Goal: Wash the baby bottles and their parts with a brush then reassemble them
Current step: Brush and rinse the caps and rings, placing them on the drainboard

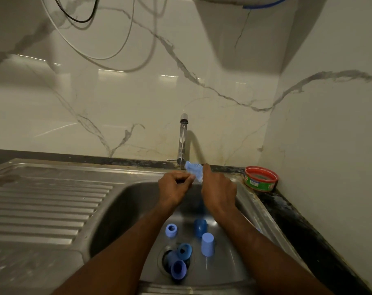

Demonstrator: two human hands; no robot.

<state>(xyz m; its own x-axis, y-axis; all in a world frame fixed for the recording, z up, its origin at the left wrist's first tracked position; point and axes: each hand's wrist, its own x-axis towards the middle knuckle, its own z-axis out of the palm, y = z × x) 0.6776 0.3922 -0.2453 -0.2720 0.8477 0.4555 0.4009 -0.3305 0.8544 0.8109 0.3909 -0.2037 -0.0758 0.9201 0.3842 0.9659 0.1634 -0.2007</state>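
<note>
Both hands are raised over the back of the steel sink (125,201), just below the tap (182,139). My right hand (218,187) grips a brush whose pale blue bristle head (194,169) sticks up beside the tap base. My left hand (175,187) is curled, pinching something small at the bristles; what it holds is hidden. On the sink floor lie several blue bottle parts: a light blue ring (171,230), a dark blue cap (200,227), a pale blue cup (207,244), and two dark pieces (179,264) over the drain.
A ribbed steel draining board (42,205) stretches to the left. A red and green round tub (260,178) stands on the dark counter at the sink's back right corner. Marble-look wall panels close off the back and right side. Cables hang on the wall above.
</note>
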